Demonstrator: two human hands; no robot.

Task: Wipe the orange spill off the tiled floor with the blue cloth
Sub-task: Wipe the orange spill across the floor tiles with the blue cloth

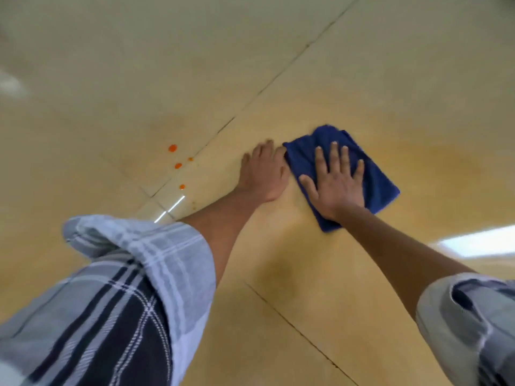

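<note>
Blue cloth flat under right hand, long axis diagonal.

Glossy beige tiled floor fills the whole view; no wall, furniture or window shows. Dark grout lines divide it into large tiles: one long line runs diagonally from the upper right of the frame down toward the left of centre, where it meets a crossing line; another runs from below the centre toward the bottom right. The tiles look greyer and paler toward the top of the frame and a warmer yellow in the middle and right. A bright white reflection of light lies at the right edge, a thin bright streak sits left of centre, and a soft pale glare marks the far left edge
</note>
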